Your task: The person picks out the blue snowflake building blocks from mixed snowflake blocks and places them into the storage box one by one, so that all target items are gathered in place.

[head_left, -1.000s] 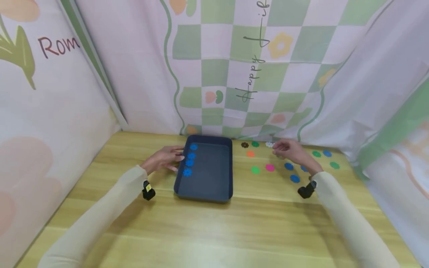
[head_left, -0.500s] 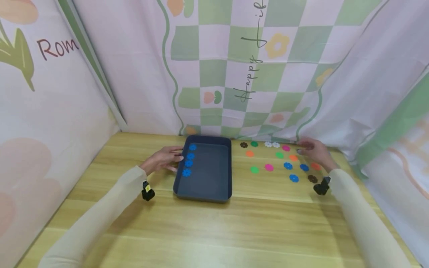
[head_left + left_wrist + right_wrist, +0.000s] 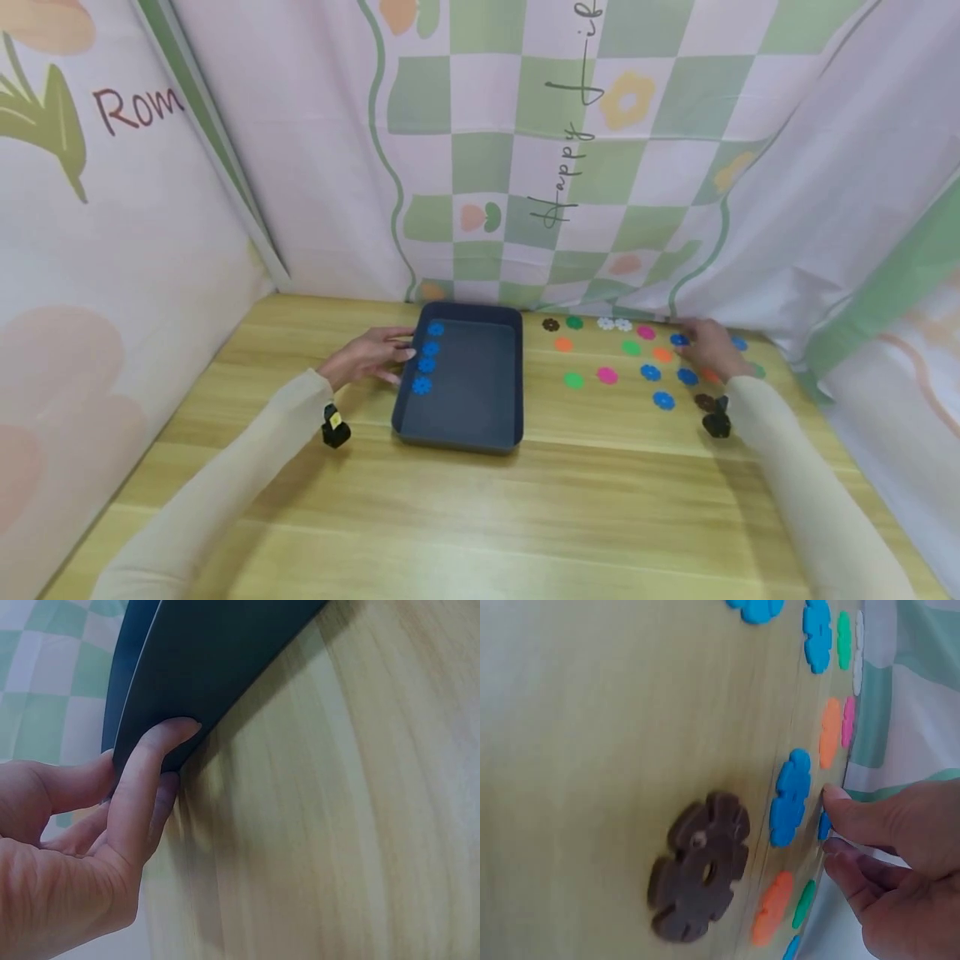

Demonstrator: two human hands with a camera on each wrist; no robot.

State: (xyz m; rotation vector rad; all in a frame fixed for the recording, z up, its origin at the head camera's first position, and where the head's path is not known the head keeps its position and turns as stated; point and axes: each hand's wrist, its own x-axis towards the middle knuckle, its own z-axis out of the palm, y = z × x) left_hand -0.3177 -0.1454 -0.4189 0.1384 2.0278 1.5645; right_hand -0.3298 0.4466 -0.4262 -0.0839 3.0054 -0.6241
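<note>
Touching the tray [image 3: 472,383]: loose left fingers [image 3: 133,787]; right fingers [image 3: 859,819] seemingly pinch a blue disc [image 3: 824,825].

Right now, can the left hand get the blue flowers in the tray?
Probably yes, if it reaches over: the left hand touches the outside of the dark tray, whose side wall stands in between, but nothing covers the blue flower-shaped discs.

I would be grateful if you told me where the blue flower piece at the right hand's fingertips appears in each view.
Head: the blue flower piece sits right of centre, at the fingertips of the right hand.
Left wrist: it is not in this picture.
Right wrist: the blue flower piece shows partly, right of centre, between thumb and finger.
Shared landmark: the checked curtain, at top centre, upper left and upper right respectively.
</note>
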